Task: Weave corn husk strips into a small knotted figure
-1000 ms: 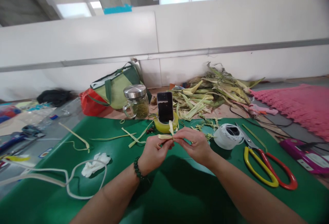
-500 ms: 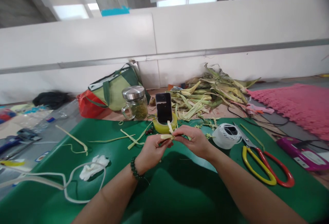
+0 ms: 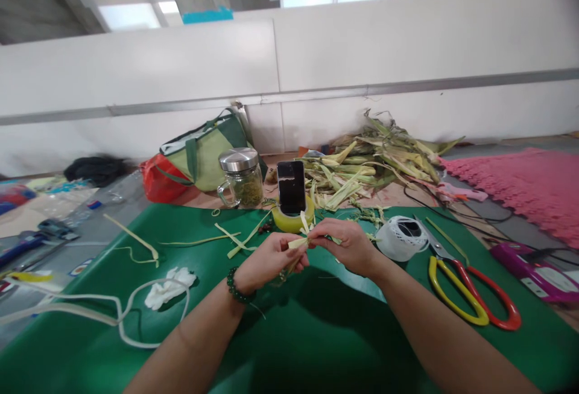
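Both hands meet over the green mat [image 3: 298, 346], pinching pale strips of corn husk [image 3: 297, 243]. My left hand [image 3: 271, 257], with a dark green bead bracelet [image 3: 237, 288] at the wrist, grips the husk between thumb and fingers. From the other side my right hand [image 3: 346, 241] pinches the same piece near its upper end. Short husk ends stick up and out between the fingertips; the rest is hidden by the fingers. Just behind the hands, a phone [image 3: 291, 186] leans upright in a roll of yellow tape [image 3: 289, 221].
Scissors [image 3: 465, 285] with red and yellow handles and a white twine roll [image 3: 401, 238] lie right. Corn husks [image 3: 375, 158] are heaped behind. A lidded glass mug [image 3: 246, 186] stands back left. White cord [image 3: 118, 321], crumpled tissue [image 3: 169, 288] and loose husk strips [image 3: 196, 241] lie left.
The hands stay together on the husk. My left hand has turned slightly, its lower fingers opening outward, and the husk ends have shifted. The whole view has moved a little.
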`<state>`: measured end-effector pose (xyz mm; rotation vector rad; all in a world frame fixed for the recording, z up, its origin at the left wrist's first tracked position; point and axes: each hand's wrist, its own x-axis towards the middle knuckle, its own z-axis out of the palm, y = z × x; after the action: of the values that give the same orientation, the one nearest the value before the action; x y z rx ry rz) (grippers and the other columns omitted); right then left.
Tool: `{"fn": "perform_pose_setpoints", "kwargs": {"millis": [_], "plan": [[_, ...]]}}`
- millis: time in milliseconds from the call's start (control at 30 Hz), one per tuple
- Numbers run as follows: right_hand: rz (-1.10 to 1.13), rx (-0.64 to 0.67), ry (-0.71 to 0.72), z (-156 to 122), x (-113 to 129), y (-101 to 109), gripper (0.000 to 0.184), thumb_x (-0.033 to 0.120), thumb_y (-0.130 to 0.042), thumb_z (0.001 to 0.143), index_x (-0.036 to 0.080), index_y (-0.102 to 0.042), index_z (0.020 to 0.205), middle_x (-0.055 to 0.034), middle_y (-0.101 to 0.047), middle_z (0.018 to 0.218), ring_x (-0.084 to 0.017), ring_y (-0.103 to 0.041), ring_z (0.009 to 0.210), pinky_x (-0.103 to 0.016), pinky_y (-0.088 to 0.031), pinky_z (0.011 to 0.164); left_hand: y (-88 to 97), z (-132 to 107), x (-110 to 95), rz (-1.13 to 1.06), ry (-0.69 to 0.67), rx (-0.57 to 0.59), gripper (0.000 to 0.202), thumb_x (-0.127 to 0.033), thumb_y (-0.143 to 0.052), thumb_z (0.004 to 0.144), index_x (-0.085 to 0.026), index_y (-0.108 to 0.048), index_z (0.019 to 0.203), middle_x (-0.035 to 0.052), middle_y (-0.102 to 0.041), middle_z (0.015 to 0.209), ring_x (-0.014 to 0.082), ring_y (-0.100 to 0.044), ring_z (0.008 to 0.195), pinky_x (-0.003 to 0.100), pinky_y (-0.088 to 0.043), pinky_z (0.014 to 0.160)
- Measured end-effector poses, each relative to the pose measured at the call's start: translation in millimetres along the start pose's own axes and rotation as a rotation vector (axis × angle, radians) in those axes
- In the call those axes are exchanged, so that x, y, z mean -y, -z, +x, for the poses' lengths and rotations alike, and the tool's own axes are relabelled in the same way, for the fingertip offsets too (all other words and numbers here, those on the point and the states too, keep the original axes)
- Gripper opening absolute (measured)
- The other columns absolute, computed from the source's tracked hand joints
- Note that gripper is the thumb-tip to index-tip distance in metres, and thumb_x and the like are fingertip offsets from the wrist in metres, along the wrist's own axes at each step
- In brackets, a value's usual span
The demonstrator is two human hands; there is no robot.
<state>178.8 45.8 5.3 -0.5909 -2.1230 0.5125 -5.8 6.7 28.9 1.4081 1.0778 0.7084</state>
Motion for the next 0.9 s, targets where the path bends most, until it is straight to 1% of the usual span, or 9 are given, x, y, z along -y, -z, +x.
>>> {"fn": "perform_pose_setpoints", "kwargs": {"millis": [67, 133, 267, 400, 500, 633, 767, 900], "plan": [[0.013, -0.001, -0.006, 0.2, -0.9, -0.3, 0.013, 0.021, -0.055, 0.087, 0.021, -0.067, 0.082, -0.0020, -0.069, 0.073, -0.013, -0.065, 0.067, -0.022, -0.050, 0.063, 0.7, -0.2, -0.7, 0.009, 0.024, -0.018, 0.049, -0.061, -0.062, 0.068, -0.013, -0.062, 0.062, 0.0034, -0.061, 0.058, 0.0093, -0.051, 0.050, 0.020, -0.042, 0.050], [0.034, 0.002, -0.026, -0.1, -1.5, -1.0, 0.012, 0.022, -0.057, 0.085, 0.020, -0.068, 0.081, -0.0023, -0.070, 0.073, -0.013, -0.065, 0.067, -0.023, -0.051, 0.063, 0.4, 0.6, 1.6, 0.031, 0.016, -0.044, 0.048, -0.060, -0.062, 0.068, -0.013, -0.062, 0.061, 0.0035, -0.061, 0.057, 0.0097, -0.052, 0.051, 0.020, -0.043, 0.052], [0.095, 0.003, -0.076, -2.1, -2.0, -3.5, 0.009, 0.023, -0.060, 0.083, 0.020, -0.067, 0.080, -0.0023, -0.070, 0.073, -0.013, -0.065, 0.066, -0.022, -0.051, 0.062, -2.3, 2.3, 8.8, 0.075, -0.065, -0.072, 0.048, -0.060, -0.059, 0.071, -0.013, -0.060, 0.062, 0.0030, -0.059, 0.056, 0.0105, -0.051, 0.052, 0.021, -0.043, 0.053], [0.066, -0.049, 0.000, -3.8, 1.4, -5.8, 0.010, 0.020, -0.058, 0.085, 0.020, -0.066, 0.081, -0.0026, -0.069, 0.073, -0.013, -0.065, 0.068, -0.023, -0.051, 0.064, -6.7, 0.5, 8.8, 0.137, -0.136, -0.127, 0.046, -0.055, -0.056, 0.076, -0.014, -0.056, 0.056, 0.0028, -0.056, 0.054, 0.0111, -0.049, 0.052, 0.022, -0.041, 0.052], [-0.024, -0.080, 0.089, -4.1, 5.8, -6.7, 0.013, 0.018, -0.053, 0.087, 0.021, -0.065, 0.083, -0.0036, -0.068, 0.077, -0.013, -0.064, 0.070, -0.023, -0.052, 0.065, -9.6, -1.5, 5.9, 0.139, -0.160, -0.138, 0.045, -0.052, -0.054, 0.077, -0.015, -0.053, 0.053, 0.0021, -0.054, 0.052, 0.0112, -0.048, 0.052, 0.022, -0.040, 0.052], [-0.145, -0.079, 0.189, -5.5, 6.2, -9.6, 0.018, 0.016, -0.047, 0.089, 0.021, -0.064, 0.091, -0.0062, -0.067, 0.080, -0.015, -0.063, 0.073, -0.026, -0.052, 0.064, -10.5, -1.2, 6.1, 0.181, -0.190, -0.157, 0.042, -0.046, -0.052, 0.080, -0.015, -0.052, 0.051, 0.0007, -0.051, 0.051, 0.0108, -0.047, 0.052, 0.021, -0.039, 0.052], [-0.208, -0.097, 0.207, -5.9, 1.7, -14.2, 0.020, 0.016, -0.046, 0.090, 0.021, -0.064, 0.097, -0.0072, -0.066, 0.083, -0.016, -0.062, 0.077, -0.028, -0.053, 0.068, -6.8, 1.7, 7.1, 0.215, -0.217, -0.166, 0.041, -0.046, -0.050, 0.082, -0.015, -0.051, 0.055, 0.0013, -0.053, 0.054, 0.0115, -0.049, 0.054, 0.022, -0.041, 0.054], [-0.183, -0.131, 0.171, -3.9, 2.5, -14.4, 0.016, 0.015, -0.047, 0.090, 0.020, -0.061, 0.096, -0.0060, -0.068, 0.084, -0.015, -0.063, 0.078, -0.026, -0.052, 0.071, -3.3, 2.0, 4.8, 0.236, -0.240, -0.162, 0.036, -0.046, -0.049, 0.084, -0.015, -0.055, 0.066, 0.0034, -0.059, 0.063, 0.0142, -0.055, 0.063, 0.024, -0.044, 0.062]]}}
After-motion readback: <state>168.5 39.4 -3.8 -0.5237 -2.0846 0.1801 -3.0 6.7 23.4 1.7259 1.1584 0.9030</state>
